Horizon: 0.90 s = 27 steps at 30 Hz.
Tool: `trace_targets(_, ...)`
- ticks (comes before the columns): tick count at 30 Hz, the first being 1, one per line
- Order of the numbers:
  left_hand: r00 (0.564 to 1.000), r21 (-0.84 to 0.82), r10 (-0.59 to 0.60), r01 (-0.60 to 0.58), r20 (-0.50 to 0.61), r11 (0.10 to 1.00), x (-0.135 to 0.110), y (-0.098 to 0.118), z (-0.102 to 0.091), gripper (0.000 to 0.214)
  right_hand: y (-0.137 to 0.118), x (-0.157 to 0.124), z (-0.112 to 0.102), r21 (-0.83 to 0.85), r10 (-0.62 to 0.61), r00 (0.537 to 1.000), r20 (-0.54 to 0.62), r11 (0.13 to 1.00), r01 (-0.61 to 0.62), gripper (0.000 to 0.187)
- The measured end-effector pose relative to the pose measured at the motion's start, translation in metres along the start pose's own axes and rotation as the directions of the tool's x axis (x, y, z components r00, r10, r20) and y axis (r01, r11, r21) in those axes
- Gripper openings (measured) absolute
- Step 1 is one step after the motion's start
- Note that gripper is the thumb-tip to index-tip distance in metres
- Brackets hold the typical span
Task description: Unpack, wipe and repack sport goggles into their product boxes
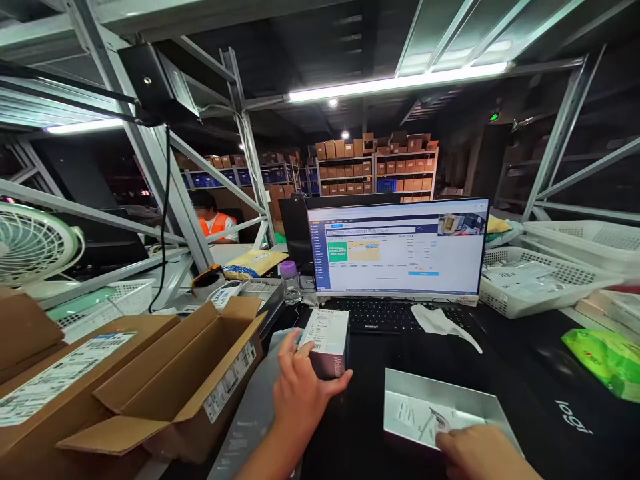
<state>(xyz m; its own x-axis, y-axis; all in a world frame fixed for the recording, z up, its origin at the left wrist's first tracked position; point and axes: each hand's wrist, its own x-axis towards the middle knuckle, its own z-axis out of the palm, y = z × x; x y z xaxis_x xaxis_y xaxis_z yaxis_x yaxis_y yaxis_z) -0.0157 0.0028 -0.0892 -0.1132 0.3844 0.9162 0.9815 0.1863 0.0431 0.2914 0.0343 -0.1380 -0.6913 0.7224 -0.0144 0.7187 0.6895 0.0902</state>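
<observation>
- Head view: left hand (301, 381) grasps one small box (327, 333), smooth, white-topped, dark-sided, lettered "Waken", just before the black keyboard (375, 317);
- right hand (480, 448) reaches into one open, pale-lined rectangular tray (445, 388); cannot tell its grip;
- one dark mat (530, 380) reads "logi"; two brown cardboard cartons (227, 387) bear printed labels.

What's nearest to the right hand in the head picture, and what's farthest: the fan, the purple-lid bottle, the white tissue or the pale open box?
From the right hand:
1. Pale open box: right at the hand.
2. White tissue: ahead, on the keyboard.
3. Purple-lid bottle: ahead, leftward.
4. Fan: far left.
</observation>
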Motion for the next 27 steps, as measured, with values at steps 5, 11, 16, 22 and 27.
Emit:
trace_targets(5, 0.998, 0.032, -0.013, 0.012, 0.058, 0.999, 0.0, 0.006, 0.0, 0.073, -0.023, 0.034, -0.042, 0.066, -0.008, 0.999, 0.052, 0.998, 0.005, 0.022)
trace_targets(11, 0.997, -0.054, 0.014, -0.01, 0.075, 0.998, 0.001, -0.003, 0.0, 0.091, -0.027, 0.055, -0.064, 0.183, 0.007, 0.994, 0.113, 0.983, -0.028, 0.015)
trace_targets(16, 0.911, -0.132, 0.347, -0.38, -0.221, 0.915, -0.003, -0.004, -0.013, 0.065, 0.022, 0.036, -0.084, 0.337, 0.059, 0.998, -0.007, 0.94, -0.053, 0.027)
trace_targets(22, 0.706, -0.427, 0.703, -0.611, 0.086, 0.666, -0.038, 0.05, -0.019, 0.03, 0.116, 0.017, -0.078, 0.394, 0.231, 0.955, -0.184, 0.908, -0.144, 0.053)
trace_targets(27, 0.684, -0.415, 0.635, -0.492, 0.359, 0.765, -0.054, 0.083, 0.008, 0.036, 0.138, 0.027, -0.033, 0.439, 0.209, 0.978, -0.015, 0.88, -0.181, 0.098)
